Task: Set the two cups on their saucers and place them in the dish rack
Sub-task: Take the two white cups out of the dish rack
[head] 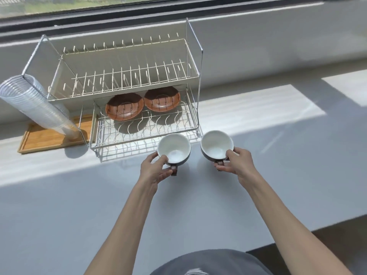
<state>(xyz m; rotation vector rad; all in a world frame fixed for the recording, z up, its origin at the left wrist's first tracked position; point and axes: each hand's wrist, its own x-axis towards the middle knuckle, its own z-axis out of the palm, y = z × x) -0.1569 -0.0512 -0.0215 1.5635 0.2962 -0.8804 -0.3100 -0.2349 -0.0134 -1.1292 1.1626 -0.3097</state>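
Fingers of left hand (155,169) pinch left cup (174,148) handle; right hand (235,162) fingers pinch right cup (216,145).

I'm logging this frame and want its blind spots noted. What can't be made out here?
- Head view: handles of the left cup and right cup are mostly covered by the left hand and right hand.
- Whether the cups rest on the counter or are lifted: unclear.
- Rear of both saucers: hidden by the dish rack's upper tier.
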